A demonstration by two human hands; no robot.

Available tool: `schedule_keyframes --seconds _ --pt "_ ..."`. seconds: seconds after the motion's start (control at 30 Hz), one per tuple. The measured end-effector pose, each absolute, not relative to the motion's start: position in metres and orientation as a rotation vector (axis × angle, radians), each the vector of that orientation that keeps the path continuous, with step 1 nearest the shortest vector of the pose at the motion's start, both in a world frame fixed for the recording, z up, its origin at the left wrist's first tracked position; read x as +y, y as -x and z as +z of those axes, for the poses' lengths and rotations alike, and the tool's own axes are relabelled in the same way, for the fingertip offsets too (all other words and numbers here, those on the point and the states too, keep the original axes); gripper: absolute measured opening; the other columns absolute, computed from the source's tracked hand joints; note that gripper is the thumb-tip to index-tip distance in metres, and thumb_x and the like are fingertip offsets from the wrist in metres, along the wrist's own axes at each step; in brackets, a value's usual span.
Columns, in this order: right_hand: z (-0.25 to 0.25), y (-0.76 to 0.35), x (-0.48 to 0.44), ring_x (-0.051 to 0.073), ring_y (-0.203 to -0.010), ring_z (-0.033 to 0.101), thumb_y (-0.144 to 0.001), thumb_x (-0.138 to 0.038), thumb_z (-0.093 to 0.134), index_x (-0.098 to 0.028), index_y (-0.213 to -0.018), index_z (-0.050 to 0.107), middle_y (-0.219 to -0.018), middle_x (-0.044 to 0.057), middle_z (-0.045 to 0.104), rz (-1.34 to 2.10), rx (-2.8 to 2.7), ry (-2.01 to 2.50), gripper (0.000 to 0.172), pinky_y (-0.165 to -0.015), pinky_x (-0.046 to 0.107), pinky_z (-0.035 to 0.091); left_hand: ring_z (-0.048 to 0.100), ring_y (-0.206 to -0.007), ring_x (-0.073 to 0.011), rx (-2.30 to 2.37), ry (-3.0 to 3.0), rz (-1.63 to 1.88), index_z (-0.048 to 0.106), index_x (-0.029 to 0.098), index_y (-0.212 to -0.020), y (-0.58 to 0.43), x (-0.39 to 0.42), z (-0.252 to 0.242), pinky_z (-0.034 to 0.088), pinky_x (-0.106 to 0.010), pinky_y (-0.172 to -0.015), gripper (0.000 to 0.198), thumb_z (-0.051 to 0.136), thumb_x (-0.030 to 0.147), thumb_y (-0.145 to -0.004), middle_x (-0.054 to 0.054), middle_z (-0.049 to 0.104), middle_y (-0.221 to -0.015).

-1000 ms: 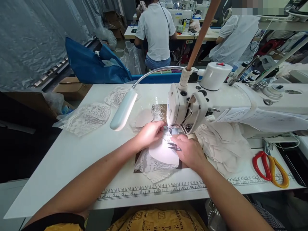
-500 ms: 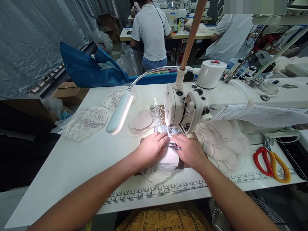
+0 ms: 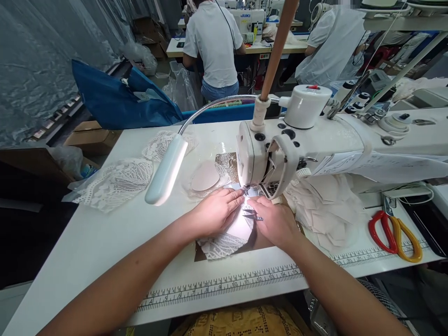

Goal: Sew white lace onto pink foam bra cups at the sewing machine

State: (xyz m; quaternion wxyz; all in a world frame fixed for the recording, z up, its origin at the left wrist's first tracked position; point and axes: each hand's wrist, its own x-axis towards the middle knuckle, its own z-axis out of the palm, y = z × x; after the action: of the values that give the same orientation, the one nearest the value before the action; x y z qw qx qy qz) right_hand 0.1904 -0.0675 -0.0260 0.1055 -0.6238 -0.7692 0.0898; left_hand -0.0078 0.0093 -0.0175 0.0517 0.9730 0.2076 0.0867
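A white lace piece with a smooth pale panel (image 3: 226, 242) lies under the needle area of the sewing machine (image 3: 257, 154). My left hand (image 3: 219, 210) rests on its left side, fingers stretched flat and pointing toward the presser foot. On the right, my right hand (image 3: 275, 219) touches the piece's edge with its fingertips near the foot. Small thread snips (image 3: 251, 215) are tucked in that hand, their two pointed blades sticking out to the left, apart. My fingers partly hide the stitching spot.
Left of the machine lie a pale oval pad on lace (image 3: 206, 176) and lace pieces (image 3: 117, 182), below a lamp (image 3: 166, 170). A pile of pale cut pieces (image 3: 324, 210) and red-and-yellow scissors (image 3: 395, 235) lie right. A printed ruler (image 3: 217, 288) runs along the front edge.
The lace piece has turned, its near end swinging left and away from the table's front edge. Both hands stay at the foot, the snips still in the right hand. The view has shifted slightly.
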Motion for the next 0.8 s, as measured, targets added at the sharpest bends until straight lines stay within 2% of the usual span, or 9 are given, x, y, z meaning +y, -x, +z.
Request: schedule_keyframes --seconds 0.17,0.27,0.4,0.8 --pt "-0.025 -0.193 -0.070 0.015 -0.072 0.059 -0.082 -0.016 0.047 -0.026 -0.115 0.065 -0.094 0.001 0.068 0.265 -2.329 1.795 0.039 -0.057 0.026 0.036 0.053 -0.118 -0.0284 0.548 -3.022 0.280 0.063 0.010 -0.119 0.007 0.002 -0.018 0.038 -0.050 -0.104 0.032 0.043 0.014 -0.094 -0.014 0.059 -0.130" --pt "-0.024 -0.193 -0.070 0.015 -0.073 0.058 -0.085 -0.019 0.046 -0.027 -0.114 0.066 -0.095 0.001 0.068 0.276 -2.318 1.801 0.036 -0.058 0.026 0.035 0.056 -0.113 -0.0266 0.571 -2.972 0.334 0.061 0.012 -0.121 0.005 -0.003 -0.020 0.037 -0.049 -0.103 0.032 0.044 0.021 -0.095 -0.014 0.060 -0.127" --pt "-0.024 -0.194 -0.069 0.015 -0.072 0.057 -0.086 -0.018 0.045 -0.027 -0.115 0.066 -0.095 0.001 0.067 0.275 -2.340 1.787 0.037 -0.058 0.026 0.035 0.056 -0.115 -0.0285 0.579 -2.929 0.321 0.060 0.010 -0.123 0.006 -0.005 -0.020 0.033 -0.052 -0.106 0.038 0.045 0.031 -0.095 -0.015 0.060 -0.128" --pt "-0.028 -0.195 -0.069 0.015 -0.072 0.056 -0.084 -0.016 0.047 -0.025 -0.116 0.065 -0.091 0.003 0.065 0.263 -2.370 1.742 0.038 -0.056 0.026 0.034 0.056 -0.118 -0.0268 0.598 -2.886 0.310 0.061 0.012 -0.124 0.013 0.007 -0.017 0.029 -0.052 -0.111 0.036 0.045 0.025 -0.094 -0.014 0.060 -0.129"
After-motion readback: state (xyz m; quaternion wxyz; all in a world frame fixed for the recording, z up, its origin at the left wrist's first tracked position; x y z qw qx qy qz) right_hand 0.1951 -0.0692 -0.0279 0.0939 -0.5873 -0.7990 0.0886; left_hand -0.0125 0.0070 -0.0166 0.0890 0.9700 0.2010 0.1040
